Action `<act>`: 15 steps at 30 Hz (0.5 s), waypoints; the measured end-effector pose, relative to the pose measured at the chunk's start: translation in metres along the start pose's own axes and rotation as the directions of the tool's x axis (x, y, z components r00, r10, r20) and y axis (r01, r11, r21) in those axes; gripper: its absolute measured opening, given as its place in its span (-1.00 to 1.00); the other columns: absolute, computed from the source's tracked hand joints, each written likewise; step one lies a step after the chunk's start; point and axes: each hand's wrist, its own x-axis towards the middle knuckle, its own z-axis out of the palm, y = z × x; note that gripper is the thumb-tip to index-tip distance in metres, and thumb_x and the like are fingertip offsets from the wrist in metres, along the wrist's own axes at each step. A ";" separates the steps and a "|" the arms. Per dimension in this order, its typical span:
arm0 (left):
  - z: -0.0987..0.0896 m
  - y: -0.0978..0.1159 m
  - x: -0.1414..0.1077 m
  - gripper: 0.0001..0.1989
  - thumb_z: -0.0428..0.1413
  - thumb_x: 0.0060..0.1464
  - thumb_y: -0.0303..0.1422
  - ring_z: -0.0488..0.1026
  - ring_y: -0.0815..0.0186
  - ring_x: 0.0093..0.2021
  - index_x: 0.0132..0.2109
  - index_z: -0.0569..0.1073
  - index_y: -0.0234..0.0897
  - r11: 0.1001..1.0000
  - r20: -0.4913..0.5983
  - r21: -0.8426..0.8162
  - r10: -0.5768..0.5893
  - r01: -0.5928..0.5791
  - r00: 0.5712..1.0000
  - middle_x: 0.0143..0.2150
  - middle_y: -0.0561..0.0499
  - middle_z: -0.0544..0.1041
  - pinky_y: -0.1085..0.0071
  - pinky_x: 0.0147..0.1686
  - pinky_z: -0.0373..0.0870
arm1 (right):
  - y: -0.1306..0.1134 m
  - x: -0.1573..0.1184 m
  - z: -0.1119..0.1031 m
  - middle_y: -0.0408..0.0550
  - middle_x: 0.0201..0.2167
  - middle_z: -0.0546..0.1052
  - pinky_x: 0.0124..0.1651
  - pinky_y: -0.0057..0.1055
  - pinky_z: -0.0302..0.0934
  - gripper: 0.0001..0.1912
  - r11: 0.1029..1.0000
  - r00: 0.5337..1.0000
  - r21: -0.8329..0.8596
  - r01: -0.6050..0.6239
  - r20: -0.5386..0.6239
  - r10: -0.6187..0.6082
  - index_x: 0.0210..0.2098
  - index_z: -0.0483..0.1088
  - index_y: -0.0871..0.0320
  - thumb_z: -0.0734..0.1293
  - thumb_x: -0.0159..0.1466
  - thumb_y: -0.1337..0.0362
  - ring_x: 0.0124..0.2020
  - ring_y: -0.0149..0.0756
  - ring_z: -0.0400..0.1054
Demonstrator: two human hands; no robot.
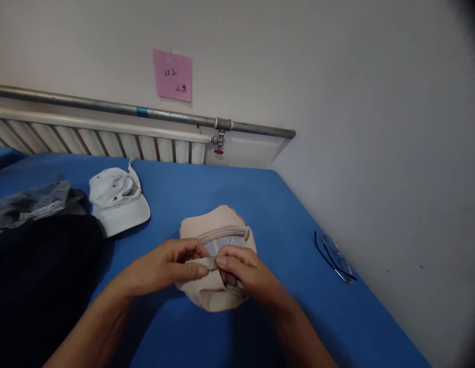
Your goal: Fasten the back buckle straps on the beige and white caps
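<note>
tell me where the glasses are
In the head view, the glasses lie at the right edge of the blue table, beside the wall, right of the beige cap.

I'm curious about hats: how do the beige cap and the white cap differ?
The beige cap is held by the left hand and right hand; the white cap lies untouched. The beige cap shows some of its inside, the white cap mostly its outside. Both are pale.
</note>
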 end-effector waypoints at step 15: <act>0.005 0.003 0.002 -0.76 0.19 0.06 -0.18 0.20 0.40 -0.44 -0.27 0.44 -0.27 0.965 -0.117 0.262 0.032 0.000 0.993 -0.42 0.14 0.34 0.50 -0.47 0.13 | 0.004 0.002 0.009 -0.18 -0.32 0.47 -0.22 -0.42 0.21 -0.68 0.992 0.990 -0.030 0.126 -0.061 -0.127 -0.16 0.43 0.08 0.46 0.08 0.22 -0.32 -0.38 0.33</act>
